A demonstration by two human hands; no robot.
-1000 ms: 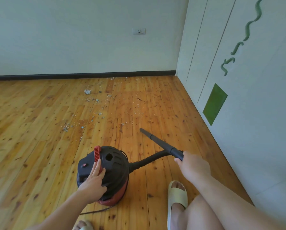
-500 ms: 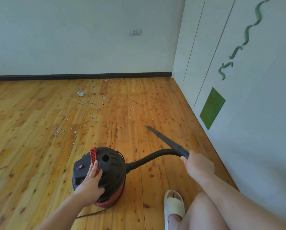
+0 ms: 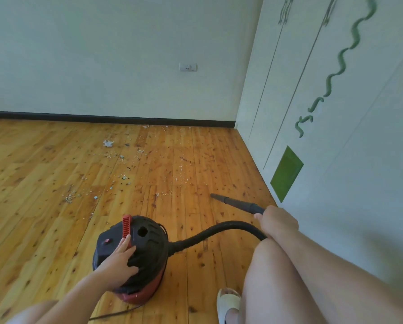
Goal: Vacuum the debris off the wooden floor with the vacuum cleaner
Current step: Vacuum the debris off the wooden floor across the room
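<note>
1. Vacuum cleaner (image 3: 149, 242), a squat canister with a black domed top and a red base, stands on the wooden floor (image 3: 32, 183) in the lower middle of the view, just in front of the person.
2. On its top are a ribbed red handle (image 3: 126, 226) and a small red button (image 3: 106, 241). A thin dark cord (image 3: 116, 313) trails from beneath it across the boards.
3. The left hand (image 3: 118, 263) lies flat on the black top with fingers straight and together, their tips beside the lower end of the red handle and the thumb spread to the side. It presses rather than grips.
4. A black ribbed hose (image 3: 210, 232) leaves the canister's right side and arches up to the right hand (image 3: 277, 222).
5. The right hand is curled tight round the rear end of the black wand (image 3: 233, 202), where the hose joins it.
6. The wand slants low and points forward and to the left. Whether its tip touches the floor I cannot tell.
7. Debris (image 3: 123, 177), pale scraps and dark specks, is scattered over the boards beyond the canister and reaches back to the dark baseboard (image 3: 79, 118). The nearest bits lie apart from the wand's tip.
8. A pale slipper (image 3: 227, 300) on the person's foot shows at the bottom, beside a bare knee.
9. A wall socket (image 3: 188, 67) sits on the far wall. White cupboard doors (image 3: 371, 160) with a green rectangle (image 3: 287, 173) and a green wavy line (image 3: 336, 69) fill the right side.
</note>
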